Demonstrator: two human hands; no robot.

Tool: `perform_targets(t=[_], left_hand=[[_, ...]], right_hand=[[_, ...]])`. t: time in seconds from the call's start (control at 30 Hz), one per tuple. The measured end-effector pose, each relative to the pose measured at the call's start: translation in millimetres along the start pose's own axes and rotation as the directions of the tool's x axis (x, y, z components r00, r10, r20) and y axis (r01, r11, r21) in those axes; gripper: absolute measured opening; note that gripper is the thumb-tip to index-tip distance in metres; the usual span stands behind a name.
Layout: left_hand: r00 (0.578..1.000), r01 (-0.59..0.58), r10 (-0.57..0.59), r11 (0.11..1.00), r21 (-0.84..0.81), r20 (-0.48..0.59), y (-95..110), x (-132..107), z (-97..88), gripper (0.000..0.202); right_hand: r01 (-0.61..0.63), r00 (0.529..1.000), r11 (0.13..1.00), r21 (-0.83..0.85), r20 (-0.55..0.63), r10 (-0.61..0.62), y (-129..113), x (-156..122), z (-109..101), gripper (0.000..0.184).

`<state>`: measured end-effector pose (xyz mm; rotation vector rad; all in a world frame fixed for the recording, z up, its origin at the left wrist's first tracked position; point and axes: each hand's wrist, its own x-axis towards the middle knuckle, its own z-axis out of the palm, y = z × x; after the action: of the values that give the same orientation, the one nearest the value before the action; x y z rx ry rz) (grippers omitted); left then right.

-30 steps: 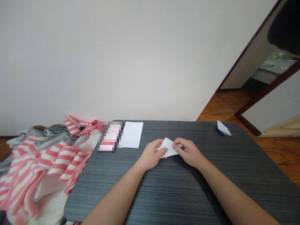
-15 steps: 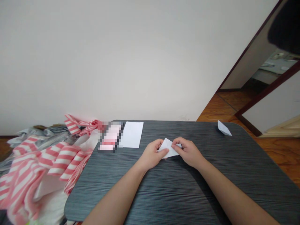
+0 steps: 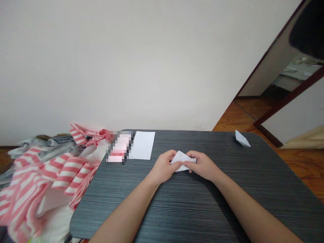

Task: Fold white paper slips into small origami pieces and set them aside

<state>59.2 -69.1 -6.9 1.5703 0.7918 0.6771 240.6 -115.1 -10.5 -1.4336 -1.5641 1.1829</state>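
A small folded sheet of white paper point(image 3: 181, 158) is held just above the middle of the dark table, its upper corner pointing away from me. My left hand point(image 3: 164, 167) is closed on its left side, thumb on top and fingers behind. From the right, my right hand point(image 3: 204, 165) pinches the other side, its thumb pressed flat on the paper close to the left thumb. The fingers beneath are mostly hidden by the paper.
On the dark wood-grain table point(image 3: 162, 209) lie a stack of white paper point(image 3: 143, 145) and a pixelated flat object point(image 3: 120, 146) at the back left. A folded white paper piece point(image 3: 242, 138) rests at the back right. Striped cloth point(image 3: 58, 172) is heaped left of the table.
My right hand has shifted from pinching the upper right fold with its fingertips to gripping the right side, thumb on top. My left hand keeps its hold.
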Motion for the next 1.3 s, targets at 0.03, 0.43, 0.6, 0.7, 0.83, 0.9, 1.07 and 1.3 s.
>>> perform_targets(t=[0.03,0.43,0.6,0.7,0.83,0.9,1.07,1.3], left_hand=[[1.000,-0.001,0.001,1.000,0.005,0.008,0,0,-0.2,0.018],[0.995,0.086,-0.087,0.996,0.039,0.038,0,-1,-1.7,0.028],[0.994,0.095,-0.096,0.995,0.032,0.050,0,-2,-2.6,0.028],[0.994,0.090,-0.092,0.995,0.040,0.055,0,-2,-2.5,0.028],[0.995,0.081,-0.086,0.994,0.078,0.058,1,-2,-2.0,0.028],[0.995,0.078,-0.083,0.994,0.074,0.060,1,-2,-1.8,0.028],[0.994,0.083,-0.086,0.995,0.053,0.065,2,-1,-3.3,0.029],[0.995,0.075,-0.079,0.996,0.057,0.066,0,0,-6.4,0.028]], right_hand=[[-0.021,1.000,0.999,-0.036,0.021,0.022,-2,-1,-1,0.016],[-0.060,0.998,0.996,-0.062,-0.001,0.060,-8,-3,-5,0.024],[-0.078,0.997,0.996,-0.032,-0.007,0.078,-7,-3,-3,0.021],[-0.070,0.997,0.997,-0.020,0.012,0.070,-7,-3,-2,0.016],[-0.074,0.997,0.997,-0.034,0.023,0.075,-9,-3,-2,0.018],[-0.082,0.996,0.996,-0.035,0.027,0.083,-11,-3,-3,0.019],[-0.094,0.995,0.996,0.002,0.025,0.094,-11,-3,-4,0.020],[-0.160,0.987,0.987,0.012,-0.004,0.160,-1,-2,-7,0.021]])
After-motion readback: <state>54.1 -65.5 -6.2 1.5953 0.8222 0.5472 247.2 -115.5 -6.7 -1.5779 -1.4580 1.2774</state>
